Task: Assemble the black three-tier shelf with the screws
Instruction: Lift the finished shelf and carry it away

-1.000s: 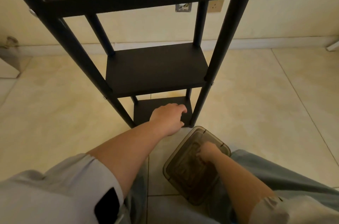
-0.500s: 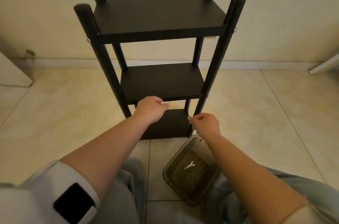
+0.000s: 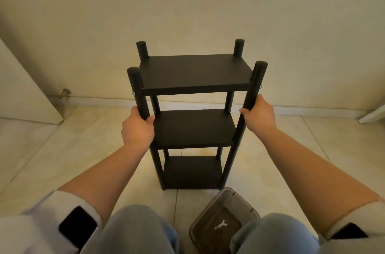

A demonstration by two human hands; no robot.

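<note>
The black shelf (image 3: pixel 195 120) stands upright on the glossy cream floor tiles (image 3: pixel 291 160), its back toward the plain beige wall (image 3: pixel 187 4). It has 3 flat rectangular boards with a matte, slightly grainy finish, carried by 4 round posts whose blunt ends rise above the top board. Small bright screw heads show on the outer sides of the 2 front posts: one (image 3: pixel 133 93) at the top board on the left post, another (image 3: pixel 260 86) on the right post.

The left hand (image 3: pixel 137 127) is wrapped round the shelf's front left post between the top and middle boards, fingers curled behind it and thumb tip across the front. The right hand (image 3: pixel 259 116) grips the front right post at the same level, fingers closed round the tube.

In front of the shelf's right foot, between the person's denim-clad knees, sits a smoky translucent plastic container (image 3: pixel 224 222) with rounded corners; a small flat silver wrench (image 3: pixel 220 225) lies on its bottom. A pale skirting strip (image 3: pixel 312 109) runs along the wall behind the shelf. Left of the shelf, a small metal door stop (image 3: pixel 65 93) sticks out near the skirting.
</note>
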